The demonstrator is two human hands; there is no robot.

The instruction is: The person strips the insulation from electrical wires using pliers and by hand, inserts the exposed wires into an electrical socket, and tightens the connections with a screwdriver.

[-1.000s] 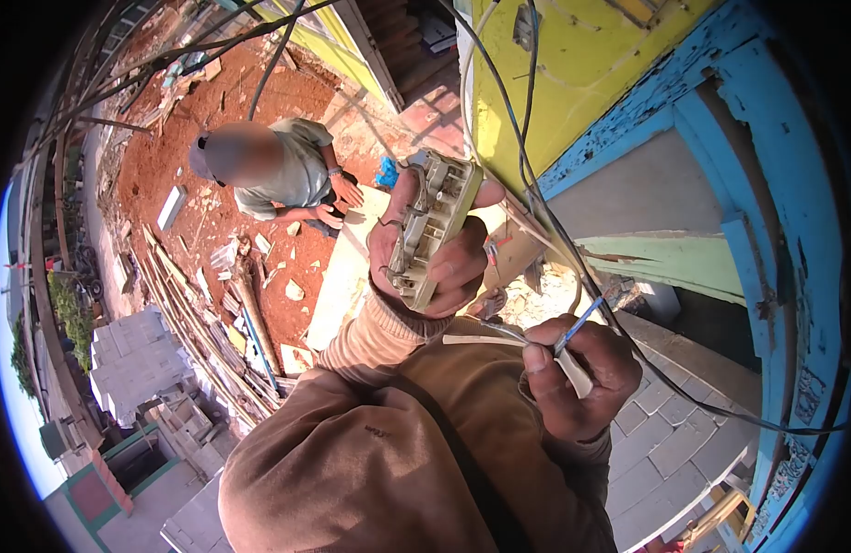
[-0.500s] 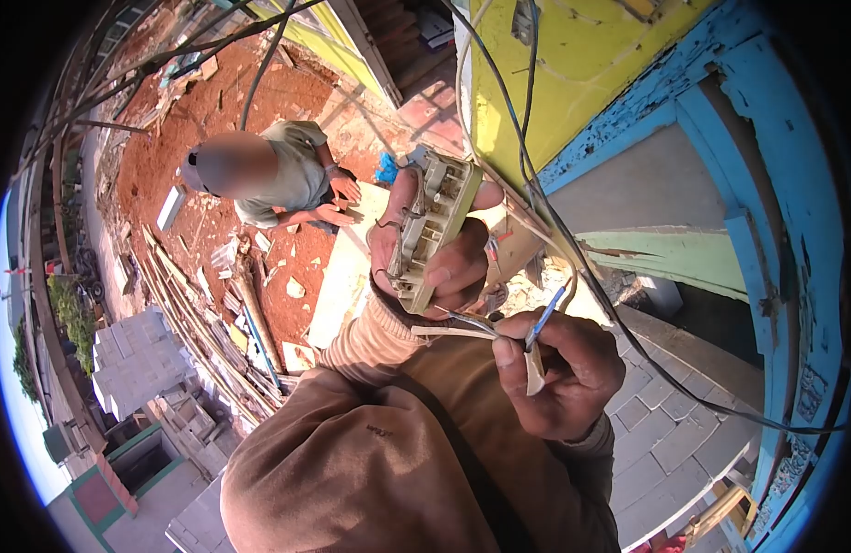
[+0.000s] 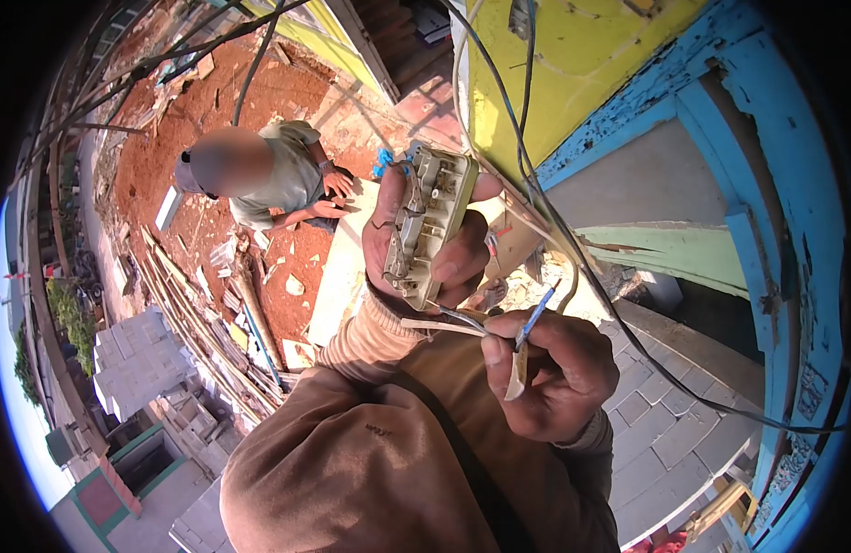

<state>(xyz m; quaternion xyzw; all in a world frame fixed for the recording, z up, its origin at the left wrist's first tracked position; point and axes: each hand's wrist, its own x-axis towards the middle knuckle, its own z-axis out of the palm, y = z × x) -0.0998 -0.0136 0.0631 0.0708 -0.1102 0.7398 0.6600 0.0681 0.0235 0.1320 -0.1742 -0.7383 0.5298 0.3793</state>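
Observation:
My left hand is closed around a pale, opened power strip, its metal contacts and inner compartments facing up. Thin wire loops run along the strip's left side. Below it, my right hand pinches a stripped electrical cable between thumb and forefinger. The cable's dark and pale strands point left, close under the strip's lower end; whether they touch it I cannot tell. A blue wire sticks up from the same pinch, and a pale flap of sheath hangs below.
A person in a cap and grey shirt sits opposite, hands over a pale board. Dark cables hang down beside a yellow wall and blue frame. Timber strips and rubble lie on red soil.
My right hand has shifted slightly left with the cable. The power strip has moved only a little, and the other person's hands have shifted slightly.

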